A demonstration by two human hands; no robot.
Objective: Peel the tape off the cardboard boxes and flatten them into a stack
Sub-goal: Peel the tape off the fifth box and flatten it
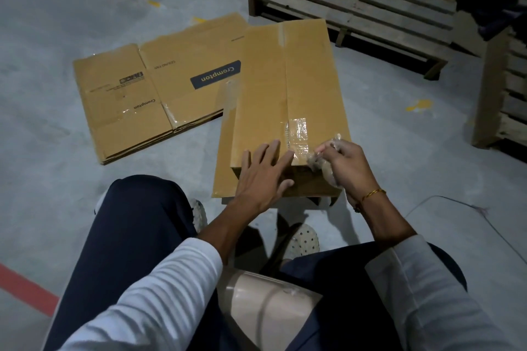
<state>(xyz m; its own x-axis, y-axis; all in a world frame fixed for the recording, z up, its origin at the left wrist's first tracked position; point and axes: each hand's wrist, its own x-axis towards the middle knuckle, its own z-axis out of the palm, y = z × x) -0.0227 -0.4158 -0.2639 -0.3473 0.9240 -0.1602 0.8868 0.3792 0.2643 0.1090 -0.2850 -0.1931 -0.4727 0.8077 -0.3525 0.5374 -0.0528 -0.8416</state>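
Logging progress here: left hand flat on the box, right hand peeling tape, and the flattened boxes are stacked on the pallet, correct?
Not quite. The head view shows the flattened boxes lying on the floor, left of the pallet. The rest holds: left hand flat on the box, right hand peeling tape.

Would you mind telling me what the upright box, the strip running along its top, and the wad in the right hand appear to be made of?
Upright box: brown corrugated cardboard, matte; a dark open end shows under the left hand.
Strip: clear plastic packing tape, glossy, judging by its wrinkled glare.
Wad in the right hand: probably the same peeled tape, crumpled and translucent.
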